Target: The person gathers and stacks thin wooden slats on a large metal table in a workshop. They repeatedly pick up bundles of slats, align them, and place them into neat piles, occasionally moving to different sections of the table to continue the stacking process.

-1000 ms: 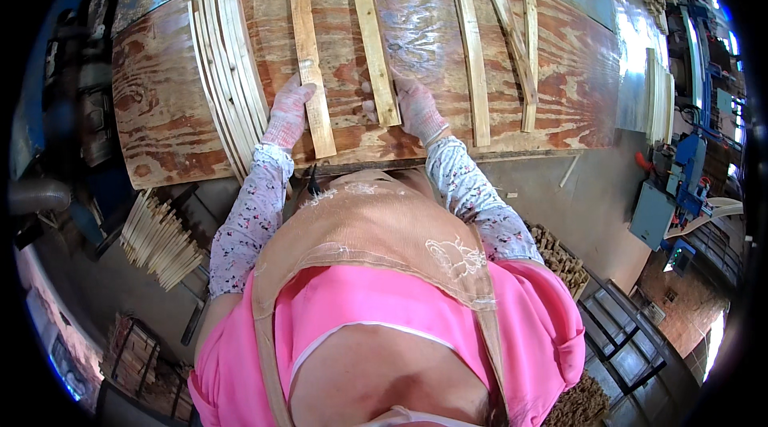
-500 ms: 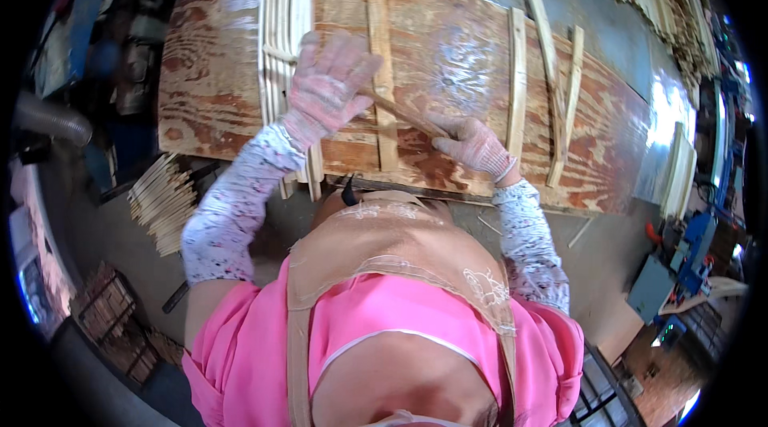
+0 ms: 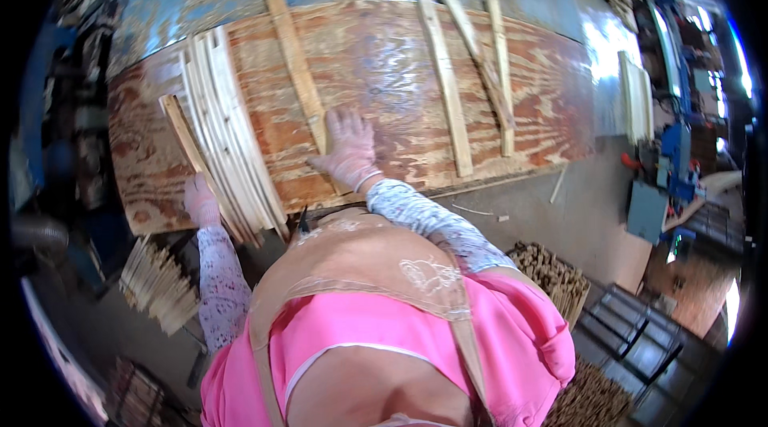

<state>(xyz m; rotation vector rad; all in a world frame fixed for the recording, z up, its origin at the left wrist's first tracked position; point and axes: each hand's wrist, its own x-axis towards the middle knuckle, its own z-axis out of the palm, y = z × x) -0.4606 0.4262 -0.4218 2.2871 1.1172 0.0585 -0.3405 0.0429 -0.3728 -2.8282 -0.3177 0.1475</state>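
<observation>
Now the right hand lies flat, fingers spread, on a slat running away across the board; left hand grips the leftmost slat.

Pink shirt, floral sleeves, pale slats

My chest and apron cover the near edge of the board at six o'clock — I can't see what lies under them. My left hand at eight o'clock is half tucked behind the slat stack, so its grip is unclear. My right hand hides the near end of one slat. The machine at three o'clock bends into the rim — too warped to read. The stick bundles at seven blur together.
</observation>
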